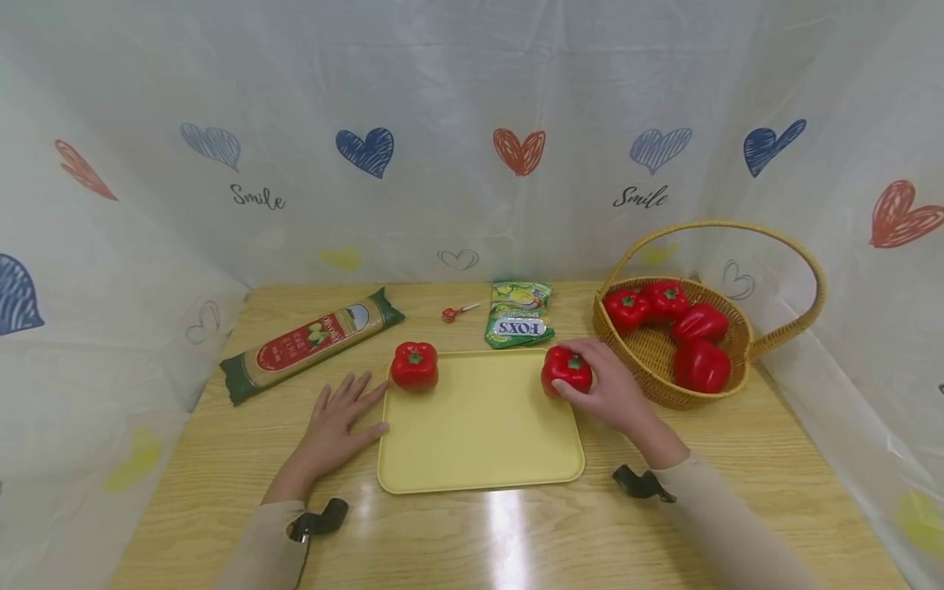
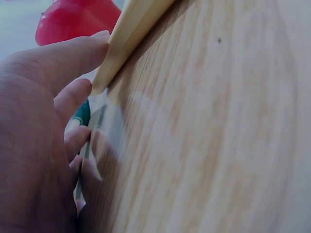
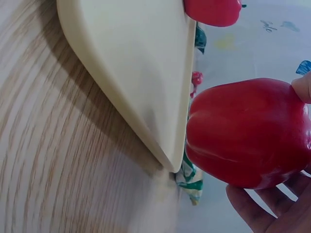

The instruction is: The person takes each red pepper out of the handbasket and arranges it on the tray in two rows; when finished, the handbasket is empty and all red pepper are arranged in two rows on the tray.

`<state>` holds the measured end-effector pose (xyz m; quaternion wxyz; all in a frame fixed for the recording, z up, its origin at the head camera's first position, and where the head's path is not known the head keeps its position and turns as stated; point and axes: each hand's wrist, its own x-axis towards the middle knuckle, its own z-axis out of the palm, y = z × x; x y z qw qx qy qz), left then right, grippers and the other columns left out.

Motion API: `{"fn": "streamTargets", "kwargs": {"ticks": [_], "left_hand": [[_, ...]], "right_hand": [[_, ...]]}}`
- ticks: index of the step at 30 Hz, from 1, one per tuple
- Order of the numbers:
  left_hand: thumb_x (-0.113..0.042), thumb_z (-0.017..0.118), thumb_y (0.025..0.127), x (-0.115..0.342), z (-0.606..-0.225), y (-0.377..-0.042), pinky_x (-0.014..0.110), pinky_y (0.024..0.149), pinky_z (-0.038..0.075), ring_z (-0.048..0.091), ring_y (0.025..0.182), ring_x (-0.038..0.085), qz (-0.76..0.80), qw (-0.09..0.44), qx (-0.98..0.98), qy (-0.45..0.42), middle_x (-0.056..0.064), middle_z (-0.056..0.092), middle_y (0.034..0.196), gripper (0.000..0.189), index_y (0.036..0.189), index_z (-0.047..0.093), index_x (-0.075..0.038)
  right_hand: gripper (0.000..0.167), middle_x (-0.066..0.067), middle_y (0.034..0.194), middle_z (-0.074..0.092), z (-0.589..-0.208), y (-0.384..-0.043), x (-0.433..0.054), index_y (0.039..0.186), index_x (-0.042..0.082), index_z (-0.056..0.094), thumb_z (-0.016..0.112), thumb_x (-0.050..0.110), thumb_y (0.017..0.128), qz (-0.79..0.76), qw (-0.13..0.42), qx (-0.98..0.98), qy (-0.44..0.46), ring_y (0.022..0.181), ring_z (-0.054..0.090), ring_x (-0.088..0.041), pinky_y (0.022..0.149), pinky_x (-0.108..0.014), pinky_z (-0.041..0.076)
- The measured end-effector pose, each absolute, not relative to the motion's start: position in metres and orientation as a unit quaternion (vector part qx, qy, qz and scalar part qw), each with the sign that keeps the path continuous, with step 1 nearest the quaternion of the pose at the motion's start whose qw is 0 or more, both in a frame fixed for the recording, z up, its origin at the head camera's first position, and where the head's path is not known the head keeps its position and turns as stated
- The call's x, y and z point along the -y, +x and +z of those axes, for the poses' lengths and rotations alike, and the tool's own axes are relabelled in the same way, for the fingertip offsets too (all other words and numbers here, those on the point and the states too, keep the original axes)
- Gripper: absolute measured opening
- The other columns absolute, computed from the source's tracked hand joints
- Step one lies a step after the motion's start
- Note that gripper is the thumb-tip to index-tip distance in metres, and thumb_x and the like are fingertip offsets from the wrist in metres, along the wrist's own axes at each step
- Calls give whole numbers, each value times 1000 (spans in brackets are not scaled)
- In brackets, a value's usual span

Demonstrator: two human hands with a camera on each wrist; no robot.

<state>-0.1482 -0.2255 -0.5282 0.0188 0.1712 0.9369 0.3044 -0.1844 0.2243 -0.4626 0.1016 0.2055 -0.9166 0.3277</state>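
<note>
A yellow tray (image 1: 483, 434) lies on the wooden table in the head view. One red bell pepper (image 1: 415, 366) stands upright at its far left corner. My right hand (image 1: 605, 385) grips another red bell pepper (image 1: 565, 373) by its sides at the tray's far right corner, thumb on the near side. In the right wrist view that held pepper (image 3: 248, 133) shows close up beside the tray's rim. My left hand (image 1: 339, 430) rests with fingers spread, thumb and forefinger touching the tray's left edge; the left wrist view shows the thumb (image 2: 73, 58) against the rim.
A wicker basket (image 1: 649, 393) with a tall handle holds several red peppers at the right. Behind the tray lie a green FOX'S candy bag (image 1: 519, 315) and a red lollipop (image 1: 451, 314). A long pasta packet (image 1: 310, 344) lies at the left. Printed plastic sheeting hangs around the table.
</note>
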Motion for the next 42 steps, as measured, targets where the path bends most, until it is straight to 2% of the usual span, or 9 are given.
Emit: {"fn": "streamTargets", "kwargs": {"ticks": [7,17,29,42], "left_hand": [[-47,65,97,226,-528,-148,63,121,-4,12,153,45,307,20,-936,171,17,27,166,67,156,45,-21],[-48,64,97,226,-529,-149,63,121,-4,11,154,44,304,22,-937,170,16,26,166,67,156,44,-23],[-47,65,97,226,-528,-148,64,121,-4,11,153,45,305,21,-937,170,17,27,165,67,156,45,-21],[-47,65,97,226,-527,-148,64,121,-4,11,153,45,307,21,-936,170,18,27,165,68,156,45,-21]], "right_hand": [[55,-12,129,63,-466,-186,-217,133,11,63,82,32,85,340,94,911,213,120,56,-30,94,-56,55],[55,-14,130,65,-468,-190,-202,132,10,65,82,31,84,335,110,906,234,122,57,-35,94,-57,54],[55,-11,132,63,-469,-197,-184,133,10,63,80,33,86,348,88,902,239,122,57,-31,94,-52,56],[56,-12,136,61,-472,-205,-165,134,10,63,79,36,87,350,76,902,241,124,56,-31,95,-52,56]]}}
